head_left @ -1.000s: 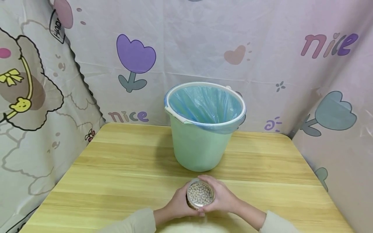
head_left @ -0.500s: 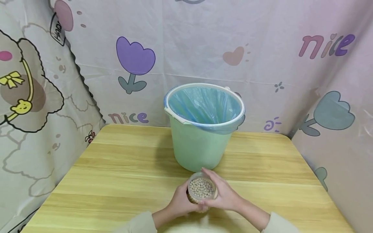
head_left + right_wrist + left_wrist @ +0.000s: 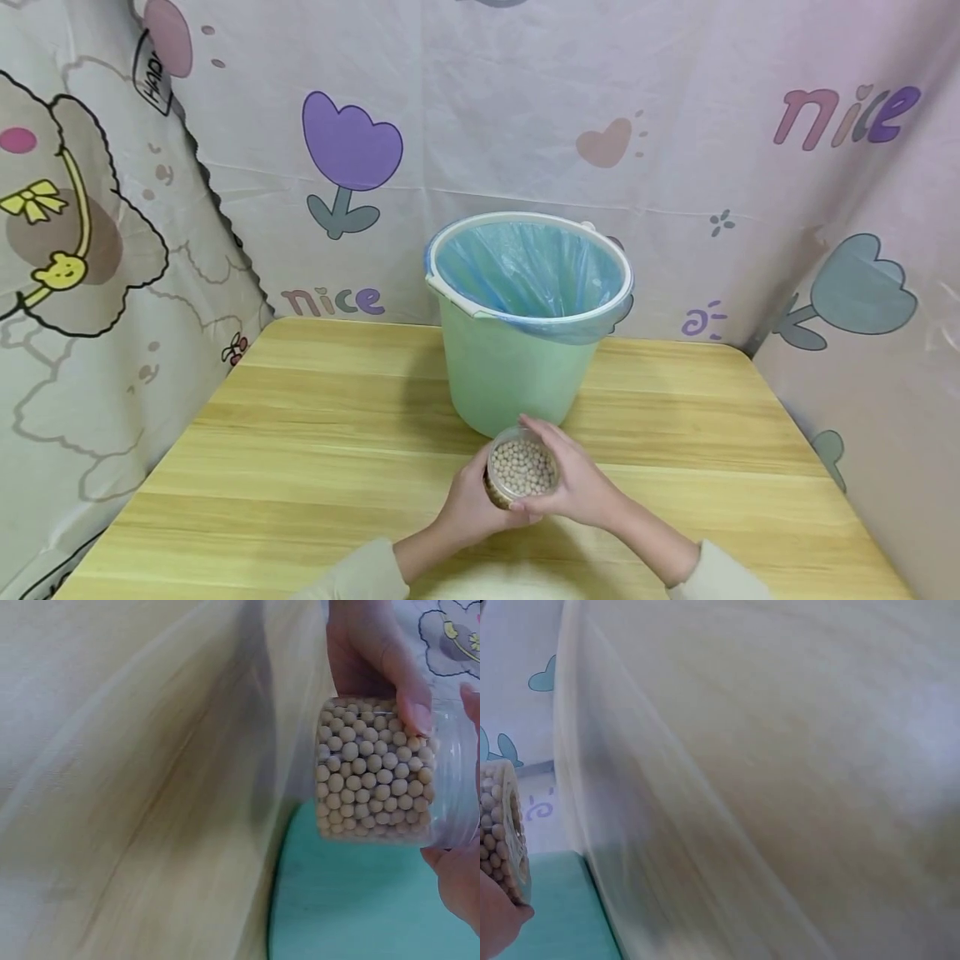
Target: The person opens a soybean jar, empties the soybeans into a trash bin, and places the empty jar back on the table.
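Moved since the earlier frames: jar [image 3: 522, 473], carried forward and nearer the bucket [image 3: 517, 371] by both hands; the bucket has been left in place.

Left hand [image 3: 472, 502]: fingers wrapped round the jar's lower body, thumb laid across its side. Right hand [image 3: 583, 485]: fingers curled about the rim end.

Jar: clear, cylindrical; held between the hands above the tabletop [image 3: 300, 425], just before the bucket, rim end turned up. Whether a lid is fitted cannot be told. Contents: pale round beans [image 3: 375, 769], filled to below the rim.

Handling, as judged: moderately heavy for its bulk; wall stiff but thin, may be flexed by hard squeezing; surface smooth, easily slipped; beans loose, readily rolled if tipped. Hold best taken low, round the bean-filled body, with the rim steadied separately.

Bucket: pale green, white-rimmed, stood upright on the tabletop; lined with a blue bag [image 3: 528, 267].

Backdrop: printed cloth [image 3: 487, 108], hung behind.
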Available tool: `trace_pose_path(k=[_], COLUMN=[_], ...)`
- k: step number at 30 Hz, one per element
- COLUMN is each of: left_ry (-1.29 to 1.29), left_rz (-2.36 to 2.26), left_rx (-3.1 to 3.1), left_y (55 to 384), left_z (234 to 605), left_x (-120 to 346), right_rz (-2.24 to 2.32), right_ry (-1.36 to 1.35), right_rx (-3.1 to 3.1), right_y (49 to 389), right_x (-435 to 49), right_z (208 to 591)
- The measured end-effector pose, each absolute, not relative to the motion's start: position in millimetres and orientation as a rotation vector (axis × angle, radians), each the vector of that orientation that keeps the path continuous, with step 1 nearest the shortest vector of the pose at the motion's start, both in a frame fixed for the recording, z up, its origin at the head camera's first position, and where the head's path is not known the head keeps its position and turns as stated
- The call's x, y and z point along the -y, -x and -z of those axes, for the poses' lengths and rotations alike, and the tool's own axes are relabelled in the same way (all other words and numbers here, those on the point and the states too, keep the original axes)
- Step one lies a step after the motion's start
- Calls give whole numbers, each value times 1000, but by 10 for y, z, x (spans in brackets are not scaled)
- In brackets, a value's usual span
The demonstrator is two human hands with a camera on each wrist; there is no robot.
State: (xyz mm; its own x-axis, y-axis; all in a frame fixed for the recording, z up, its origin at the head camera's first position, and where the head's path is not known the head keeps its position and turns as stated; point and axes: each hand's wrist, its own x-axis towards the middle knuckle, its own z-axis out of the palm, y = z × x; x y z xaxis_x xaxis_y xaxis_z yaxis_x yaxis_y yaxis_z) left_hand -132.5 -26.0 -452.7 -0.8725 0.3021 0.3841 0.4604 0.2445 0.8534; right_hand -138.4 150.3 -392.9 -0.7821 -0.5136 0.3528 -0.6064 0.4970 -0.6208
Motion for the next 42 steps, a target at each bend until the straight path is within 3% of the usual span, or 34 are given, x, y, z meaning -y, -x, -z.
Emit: trace_pose_path(k=[42], left_ry=[851], left_rz=[1617], left_rx=[2268], left_y=[1343], left_z=[4418], left_x=[328], right_rz=[-1181], right_ry=[-1038], right_rx=[2557], right_y=[1375], right_x=[-1477], right_z=[3784])
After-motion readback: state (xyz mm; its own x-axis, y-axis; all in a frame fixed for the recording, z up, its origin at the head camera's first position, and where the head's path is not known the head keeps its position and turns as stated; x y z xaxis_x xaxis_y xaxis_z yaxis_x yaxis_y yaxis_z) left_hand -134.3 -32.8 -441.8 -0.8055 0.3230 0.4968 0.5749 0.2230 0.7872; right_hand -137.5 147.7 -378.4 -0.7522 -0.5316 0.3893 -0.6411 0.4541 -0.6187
